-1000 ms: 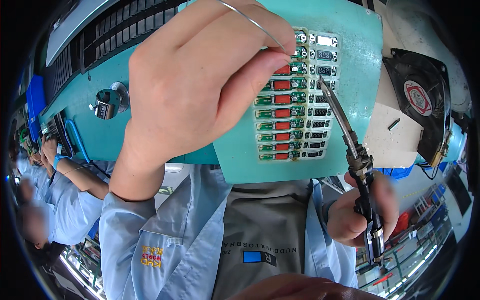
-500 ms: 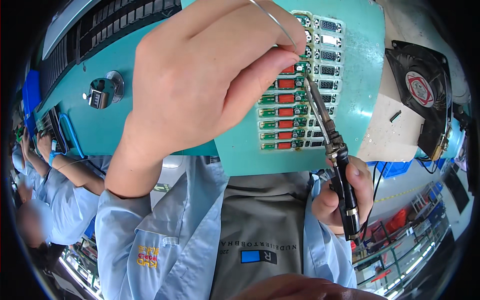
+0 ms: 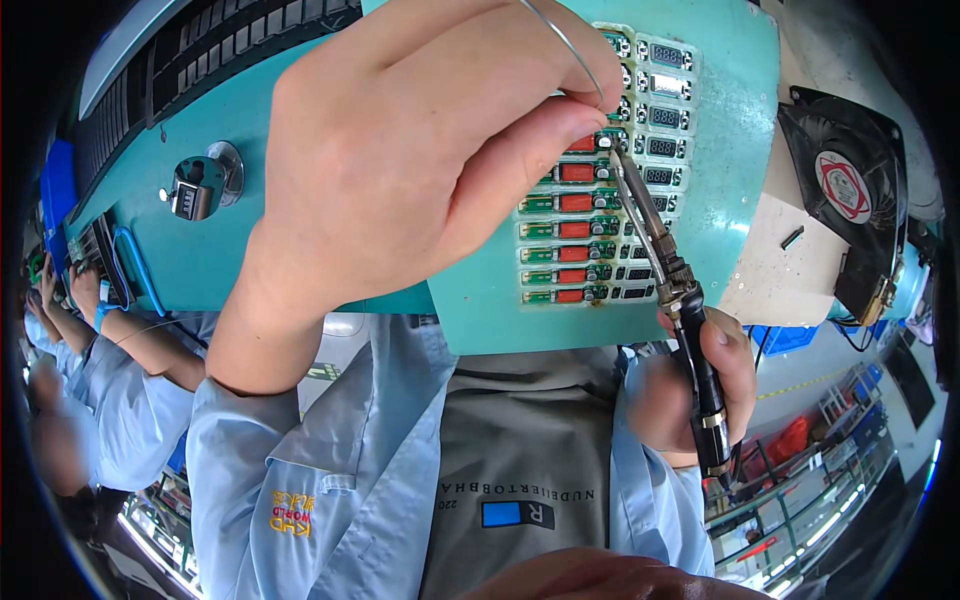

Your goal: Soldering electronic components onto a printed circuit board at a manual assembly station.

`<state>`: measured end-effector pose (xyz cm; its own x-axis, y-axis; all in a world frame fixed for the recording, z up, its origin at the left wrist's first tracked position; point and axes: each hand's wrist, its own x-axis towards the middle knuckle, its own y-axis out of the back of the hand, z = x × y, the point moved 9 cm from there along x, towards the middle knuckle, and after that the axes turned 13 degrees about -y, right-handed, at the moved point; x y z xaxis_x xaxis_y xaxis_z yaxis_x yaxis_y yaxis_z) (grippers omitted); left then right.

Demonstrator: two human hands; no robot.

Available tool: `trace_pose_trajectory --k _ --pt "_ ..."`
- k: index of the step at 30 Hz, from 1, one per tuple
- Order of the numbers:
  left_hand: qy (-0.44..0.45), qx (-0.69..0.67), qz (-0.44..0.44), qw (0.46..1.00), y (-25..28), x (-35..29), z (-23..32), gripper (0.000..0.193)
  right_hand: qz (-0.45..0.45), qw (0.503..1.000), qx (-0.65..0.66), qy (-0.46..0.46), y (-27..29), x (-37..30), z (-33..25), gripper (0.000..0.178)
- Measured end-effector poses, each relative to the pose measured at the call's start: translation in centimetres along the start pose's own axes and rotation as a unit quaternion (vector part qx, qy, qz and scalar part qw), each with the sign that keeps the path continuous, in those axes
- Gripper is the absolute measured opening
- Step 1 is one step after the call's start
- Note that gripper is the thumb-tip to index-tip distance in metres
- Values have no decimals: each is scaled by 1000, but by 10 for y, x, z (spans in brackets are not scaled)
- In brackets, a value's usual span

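The left hand (image 3: 400, 160) pinches thin, curved, silvery solder wire (image 3: 566, 40); the right hand (image 3: 735, 372) grips a slim, black-handled soldering iron (image 3: 687, 318), slanting over the green sheet (image 3: 725, 215), its metal tip pointing forward-left among narrow rectangular circuit boards (image 3: 575, 203).

counter (image 3: 200, 262) layout, left to right
co-worker (image 3: 140, 420) far left, then a tally clicker (image 3: 197, 188) on the counter, then the panel (image 3: 728, 165), poking past the near edge. circuit boards (image 3: 575, 203) in its left column, display modules (image 3: 662, 147) in the right. left hand (image 3: 425, 150) is over that left column's far end, right hand (image 3: 735, 385) near right, soldering iron (image 3: 703, 385) in it, fan (image 3: 842, 185) right of the panel.
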<state>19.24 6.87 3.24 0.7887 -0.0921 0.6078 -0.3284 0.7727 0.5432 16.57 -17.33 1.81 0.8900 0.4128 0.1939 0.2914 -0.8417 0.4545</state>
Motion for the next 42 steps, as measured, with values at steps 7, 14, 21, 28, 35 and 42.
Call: trace_pose_trajectory --k 7,14,21,28,35,42 --pt "2 2 -3 1000 -1 -1 -5 16 -35 999 17 -22 2 -3 12 49" --pt "4 6 -8 1000 -2 0 -3 16 -32 998 37 -35 3 -7 18 51" --pt "6 7 -11 1000 -4 -1 -8 16 -28 997 49 -53 4 -10 21 53" --pt "7 9 -14 1000 -4 -1 -9 16 -27 997 46 -49 3 -11 21 53" --pt "8 12 -17 1000 -2 -1 -8 16 -22 998 47 -43 3 -11 21 53" --pt "8 14 -20 1000 -3 -2 -8 16 -20 998 53 -42 4 -11 21 53"
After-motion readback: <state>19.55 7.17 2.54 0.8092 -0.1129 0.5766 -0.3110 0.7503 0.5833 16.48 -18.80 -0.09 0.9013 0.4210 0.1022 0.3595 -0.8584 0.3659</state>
